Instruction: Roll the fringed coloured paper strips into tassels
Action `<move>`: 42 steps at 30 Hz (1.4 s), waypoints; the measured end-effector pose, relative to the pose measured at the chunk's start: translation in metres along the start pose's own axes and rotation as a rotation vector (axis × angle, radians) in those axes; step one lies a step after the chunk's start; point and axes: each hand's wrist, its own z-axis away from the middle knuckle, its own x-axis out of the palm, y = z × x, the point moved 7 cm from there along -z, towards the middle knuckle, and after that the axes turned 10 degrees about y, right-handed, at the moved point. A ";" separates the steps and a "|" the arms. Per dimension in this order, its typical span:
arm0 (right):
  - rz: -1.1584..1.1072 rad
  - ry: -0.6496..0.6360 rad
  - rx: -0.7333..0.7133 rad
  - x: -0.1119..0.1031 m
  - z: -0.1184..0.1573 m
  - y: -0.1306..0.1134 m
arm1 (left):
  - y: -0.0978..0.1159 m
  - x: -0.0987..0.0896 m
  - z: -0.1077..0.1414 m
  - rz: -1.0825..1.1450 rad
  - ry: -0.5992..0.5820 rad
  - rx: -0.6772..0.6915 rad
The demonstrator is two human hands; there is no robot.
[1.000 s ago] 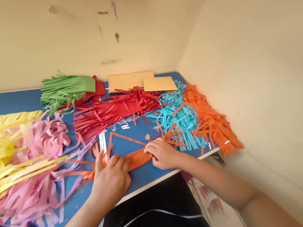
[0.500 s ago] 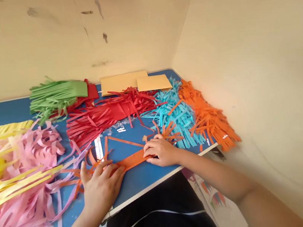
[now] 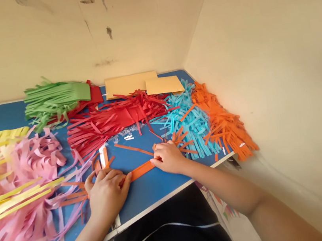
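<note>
An orange fringed paper strip (image 3: 141,170) lies folded narrow on the blue table, its cut ends spreading out past both of my hands. My left hand (image 3: 108,189) grips the strip's left part, thumb along the near edge and fingers bent over the top. On the right part, my right hand (image 3: 168,157) pinches it between thumb and curled fingers. Between the hands the plain middle band is flat and narrow. Loose orange fringe (image 3: 183,140) fans out beyond my right hand, and a thin orange strip (image 3: 133,149) lies just behind the band.
Red fringed paper (image 3: 118,118), blue fringed paper (image 3: 192,122) and an orange fringe pile (image 3: 228,127) lie behind and right. Green fringe (image 3: 55,96) and yellowish sheets (image 3: 127,84) are near the wall. Pink fringe (image 3: 32,166) and yellow strips (image 3: 19,200) cover the left. The table edge (image 3: 157,202) runs in front.
The orange band between my hands looks narrower, folded over. Both hands have curled in more tightly on it, and the view has shifted slightly.
</note>
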 end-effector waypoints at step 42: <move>0.009 0.006 -0.316 -0.007 0.016 -0.008 | -0.012 -0.006 0.024 0.231 0.086 0.125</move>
